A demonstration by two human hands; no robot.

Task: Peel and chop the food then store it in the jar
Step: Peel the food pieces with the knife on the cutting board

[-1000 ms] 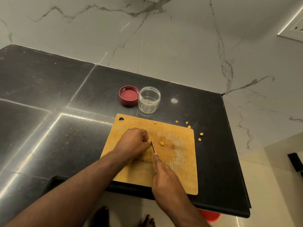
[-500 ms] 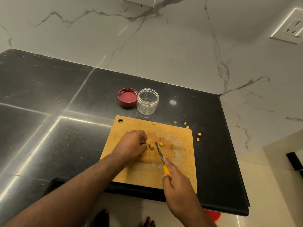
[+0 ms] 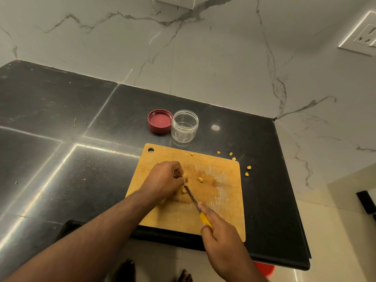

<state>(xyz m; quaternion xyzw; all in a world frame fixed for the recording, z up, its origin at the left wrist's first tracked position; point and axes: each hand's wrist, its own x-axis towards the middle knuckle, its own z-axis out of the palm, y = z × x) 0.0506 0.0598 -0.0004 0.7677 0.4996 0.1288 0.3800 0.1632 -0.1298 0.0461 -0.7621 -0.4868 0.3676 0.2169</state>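
On the wooden cutting board (image 3: 221, 204) my left hand (image 3: 164, 179) pinches a small pale piece of food (image 3: 185, 176) between curled fingers. My right hand (image 3: 222, 239) grips a yellow-handled knife (image 3: 193, 200); its blade lies flat-angled with the tip beside another pale bit near my left fingers. One yellow chunk (image 3: 200, 179) sits loose on the board. A clear, empty jar (image 3: 184, 126) stands open beyond the board, with its red lid (image 3: 160, 120) upside down to its left.
Several yellow scraps (image 3: 233, 158) lie on the black counter (image 3: 61, 123) past the board's far right corner. The counter ends at the right by a marble wall. My bare feet and a red object (image 3: 264, 268) show on the floor below the front edge.
My right hand has pulled back toward me, drawing the knife from upright beside my left fingers to a slanted, lower position. The view has tilted slightly. My left hand stays in place.
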